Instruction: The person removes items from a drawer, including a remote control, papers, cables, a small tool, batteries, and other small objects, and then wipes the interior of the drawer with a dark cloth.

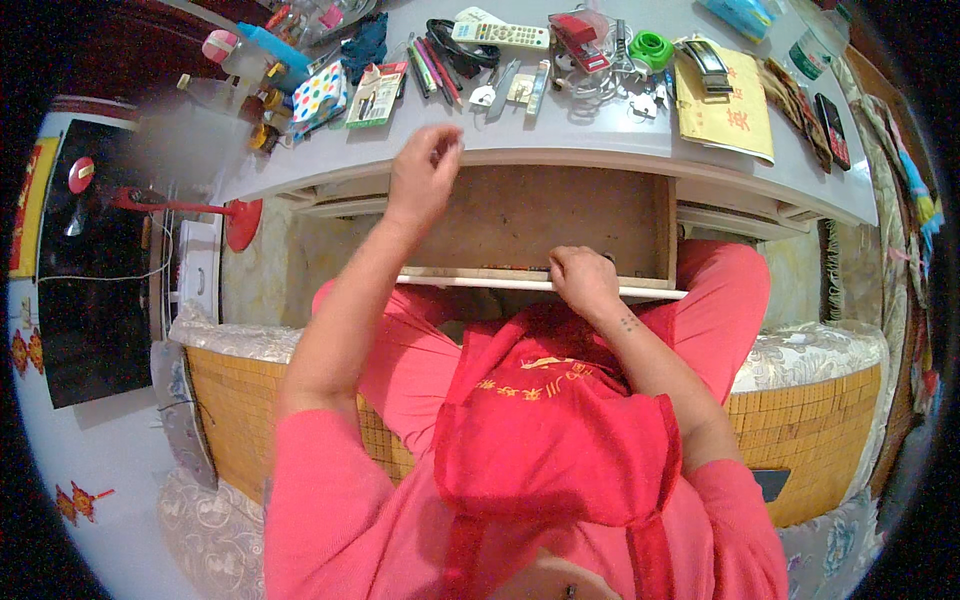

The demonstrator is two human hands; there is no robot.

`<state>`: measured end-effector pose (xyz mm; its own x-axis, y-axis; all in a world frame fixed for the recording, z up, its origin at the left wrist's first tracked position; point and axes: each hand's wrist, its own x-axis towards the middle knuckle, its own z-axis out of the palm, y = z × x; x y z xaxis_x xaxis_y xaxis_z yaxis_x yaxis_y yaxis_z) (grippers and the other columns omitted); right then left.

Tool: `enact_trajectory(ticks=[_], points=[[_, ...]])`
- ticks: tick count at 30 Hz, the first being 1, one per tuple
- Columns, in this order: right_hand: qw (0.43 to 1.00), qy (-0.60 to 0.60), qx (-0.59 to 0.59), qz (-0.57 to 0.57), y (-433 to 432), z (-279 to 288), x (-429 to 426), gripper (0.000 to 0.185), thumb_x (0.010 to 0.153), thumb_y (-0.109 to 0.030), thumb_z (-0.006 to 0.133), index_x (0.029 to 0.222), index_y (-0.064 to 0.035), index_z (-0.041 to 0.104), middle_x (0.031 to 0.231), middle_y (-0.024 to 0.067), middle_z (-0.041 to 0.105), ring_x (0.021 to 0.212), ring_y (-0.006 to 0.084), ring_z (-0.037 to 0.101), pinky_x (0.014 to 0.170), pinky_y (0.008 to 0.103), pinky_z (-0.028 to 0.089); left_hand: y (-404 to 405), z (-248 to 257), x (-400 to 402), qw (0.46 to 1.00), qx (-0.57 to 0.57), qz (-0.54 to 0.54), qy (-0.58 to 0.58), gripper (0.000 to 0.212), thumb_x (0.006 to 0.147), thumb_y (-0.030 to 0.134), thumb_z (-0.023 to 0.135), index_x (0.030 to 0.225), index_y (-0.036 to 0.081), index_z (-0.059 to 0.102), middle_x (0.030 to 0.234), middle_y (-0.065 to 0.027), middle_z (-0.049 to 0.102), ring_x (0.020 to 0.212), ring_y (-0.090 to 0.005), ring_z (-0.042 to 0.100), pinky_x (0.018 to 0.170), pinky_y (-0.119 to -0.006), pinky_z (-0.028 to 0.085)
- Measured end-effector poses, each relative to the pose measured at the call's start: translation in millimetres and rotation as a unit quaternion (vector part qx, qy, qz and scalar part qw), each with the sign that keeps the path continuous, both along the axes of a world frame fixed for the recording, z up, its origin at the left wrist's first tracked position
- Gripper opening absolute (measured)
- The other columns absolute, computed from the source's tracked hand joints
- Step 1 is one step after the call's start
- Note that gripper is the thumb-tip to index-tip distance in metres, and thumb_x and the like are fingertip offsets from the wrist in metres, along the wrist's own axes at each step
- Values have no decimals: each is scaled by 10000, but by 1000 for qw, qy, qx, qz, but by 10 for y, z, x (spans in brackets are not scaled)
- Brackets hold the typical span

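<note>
A wooden drawer [555,206] stands pulled out from the white table, in front of my lap. My right hand [589,281] is closed over the drawer's white front edge [480,283], with its fingertips reaching inside. Beside those fingers, a slim multicoloured object [517,268] lies along the inner front wall; a small dark thing shows there too. My left hand [424,176] hovers over the drawer's left end near the tabletop edge, fingers curled. Whether something small sits between its fingertips is hidden.
Along the white table [585,139] lie a remote control [501,34], several pens [431,67], tangled cables [592,86], a green round object [651,51], a yellow envelope [724,105], a belt [799,112] and a mobile phone [832,131]. Bottles [225,90] crowd the left end.
</note>
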<state>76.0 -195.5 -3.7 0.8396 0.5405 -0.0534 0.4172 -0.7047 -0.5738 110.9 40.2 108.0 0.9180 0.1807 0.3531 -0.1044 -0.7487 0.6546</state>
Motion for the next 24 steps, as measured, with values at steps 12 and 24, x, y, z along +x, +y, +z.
enact_trajectory(ticks=[12,24], points=[[999,-6,-33,1,4,51,5,192,799,-232,508,790,-54,580,809,144,617,787,321,595,687,441,484,26,-1575,-170,886,339,-137,284,445,787,105,545,1227,127,484,1321,-112,400,1203,-291,386,969,-409,352],[1000,-9,-23,-3,12,9,6,171,789,-210,512,786,-51,576,809,143,615,801,308,591,704,419,480,119,-2144,-96,900,289,-130,299,490,723,140,658,1188,158,506,1329,-116,372,1209,-332,354,991,-444,332]])
